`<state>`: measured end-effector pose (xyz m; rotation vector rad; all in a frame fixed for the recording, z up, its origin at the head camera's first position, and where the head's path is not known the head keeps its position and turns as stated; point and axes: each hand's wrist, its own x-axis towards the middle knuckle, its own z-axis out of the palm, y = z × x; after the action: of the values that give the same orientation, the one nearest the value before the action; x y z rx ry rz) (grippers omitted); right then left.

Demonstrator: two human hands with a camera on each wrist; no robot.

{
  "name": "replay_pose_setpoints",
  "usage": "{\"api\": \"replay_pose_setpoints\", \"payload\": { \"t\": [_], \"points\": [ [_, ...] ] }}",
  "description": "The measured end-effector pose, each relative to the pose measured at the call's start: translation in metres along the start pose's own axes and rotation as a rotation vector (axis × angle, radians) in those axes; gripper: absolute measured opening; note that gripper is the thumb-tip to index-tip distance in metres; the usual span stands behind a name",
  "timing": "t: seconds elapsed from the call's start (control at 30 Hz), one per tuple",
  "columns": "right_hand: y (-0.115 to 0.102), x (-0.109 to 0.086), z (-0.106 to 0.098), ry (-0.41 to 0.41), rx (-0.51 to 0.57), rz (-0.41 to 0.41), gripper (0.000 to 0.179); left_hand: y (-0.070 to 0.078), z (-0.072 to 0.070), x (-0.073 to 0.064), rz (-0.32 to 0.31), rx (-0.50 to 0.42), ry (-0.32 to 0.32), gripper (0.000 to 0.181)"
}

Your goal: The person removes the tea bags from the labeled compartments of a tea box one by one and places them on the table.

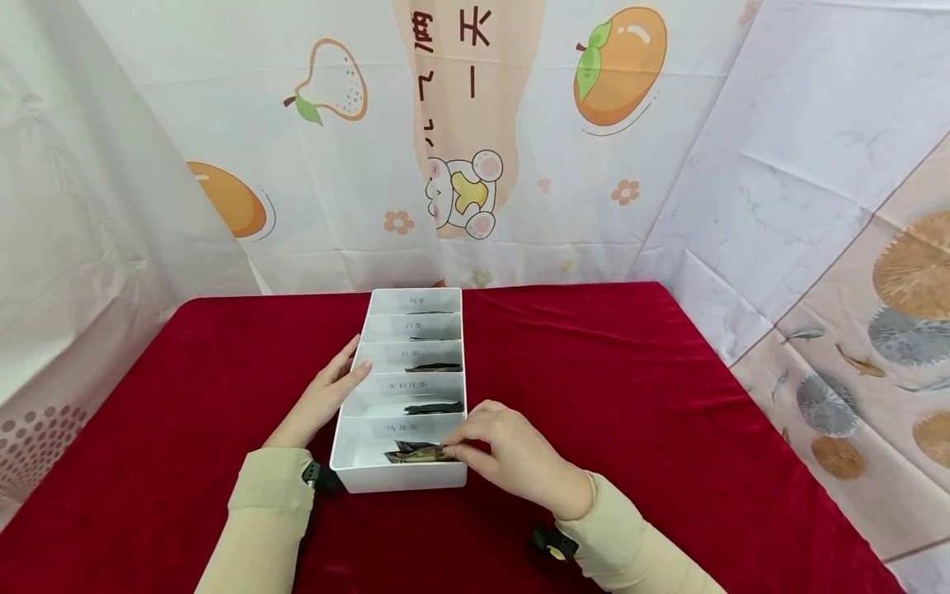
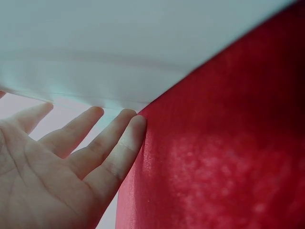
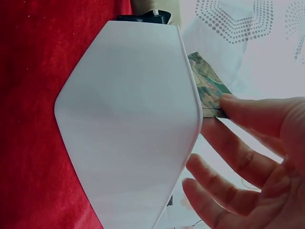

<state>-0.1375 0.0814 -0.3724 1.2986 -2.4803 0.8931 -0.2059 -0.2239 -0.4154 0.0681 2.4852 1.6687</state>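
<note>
A long white divided box (image 1: 404, 477) stands lengthwise on the red cloth, with dark flat packets lying in its compartments. In the nearest compartment lies a small pile of tea packets (image 1: 404, 454). Thumb and forefinger of my right hand (image 1: 512, 454) pinch a green patterned tea packet (image 3: 207, 88) at its edge, above the box's right rim. The other right fingers are beside the outer wall. My left hand (image 1: 326, 404) rests at the left side, its fingers (image 2: 78, 126) extended along the outer wall and its thumb over the rim.
Red velvet cloth (image 1: 594, 371) covers the table around the box. Printed white curtains (image 1: 334, 190) hang behind and at both sides. Dividers split the box into several labelled compartments, with dark packets (image 1: 434, 408) toward their right side.
</note>
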Motion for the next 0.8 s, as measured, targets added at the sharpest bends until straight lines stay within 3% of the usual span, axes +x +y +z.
{"api": "replay_pose_setpoints", "payload": {
  "t": [0.13, 0.27, 0.5, 0.67, 0.8],
  "points": [
    [-0.001, 0.000, -0.003, 0.028, 0.008, -0.001, 0.009, 0.001, 0.000, 0.000, -0.003, 0.002, -0.003, 0.073],
    [-0.002, 0.002, -0.008, 0.048, 0.095, 0.021, 0.009, 0.003, 0.000, -0.001, -0.018, 0.014, 0.002, 0.074],
    [-0.002, 0.008, -0.026, 0.194, 0.287, 0.080, 0.009, 0.003, -0.001, -0.001, -0.040, 0.019, 0.000, 0.075],
    [0.002, 0.015, -0.038, 0.289, 0.298, 0.097, 0.009, 0.001, -0.001, 0.000, -0.019, 0.011, 0.000, 0.073],
    [0.008, 0.022, -0.046, 0.322, 0.301, 0.173, 0.008, 0.000, -0.001, 0.000, 0.002, -0.008, 0.005, 0.071]
  ]
}}
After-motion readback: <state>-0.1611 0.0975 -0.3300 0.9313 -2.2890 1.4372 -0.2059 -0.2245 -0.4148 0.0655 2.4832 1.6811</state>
